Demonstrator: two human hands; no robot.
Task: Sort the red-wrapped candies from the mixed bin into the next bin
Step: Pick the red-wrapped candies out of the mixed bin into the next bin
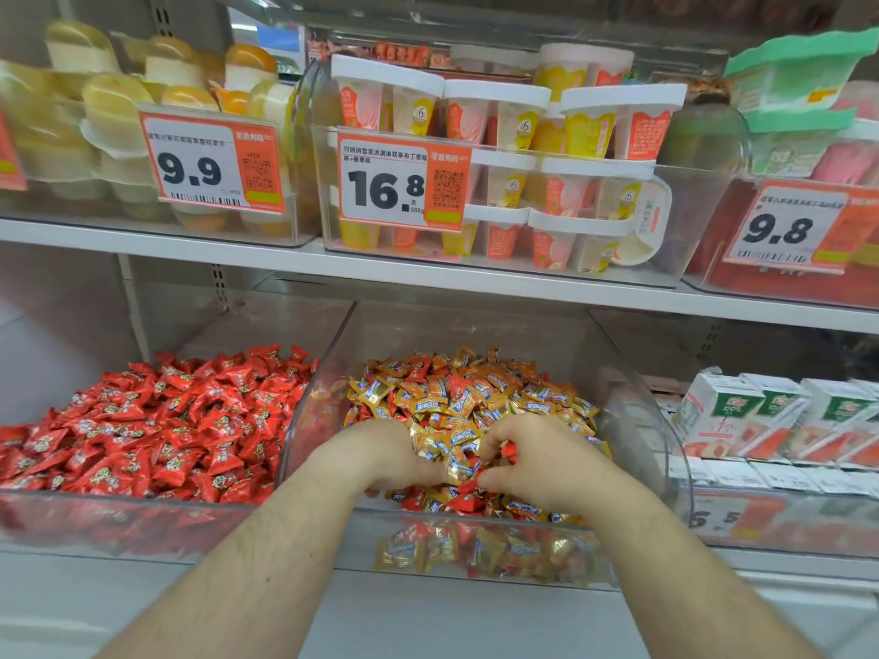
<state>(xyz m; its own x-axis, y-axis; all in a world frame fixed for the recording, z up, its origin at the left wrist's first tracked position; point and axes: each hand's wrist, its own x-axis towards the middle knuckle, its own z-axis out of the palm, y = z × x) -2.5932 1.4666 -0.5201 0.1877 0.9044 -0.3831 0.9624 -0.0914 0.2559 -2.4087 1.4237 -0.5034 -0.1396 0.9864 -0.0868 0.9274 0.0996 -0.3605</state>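
- Head view: the mixed bin (632, 373) is walled in clear plastic, its low front lip crossed by both forearms; open air lies above the pile.
- Left hand (380, 456) is buried in the mixed bin's candies; its fingers are hidden, grip cannot be told.
- Right hand (532, 461), curled, pinches a red candy (468, 487) near the mixed bin's front.
- Left of the mixed bin, touching it, the red bin (142, 516) is seen filled; a shelf (428, 273) overhangs.

Both hands in the mixed candy bin

The left hand (380, 456) lay curled into the gold-and-red heap of the mixed bin (632, 397), while the right hand (528, 461) pinched a red-wrapped candy (468, 485) near the front wall. Just to the left sat the red bin (119, 516), full of red candies; price tags (402, 180) hung from the shelf above.
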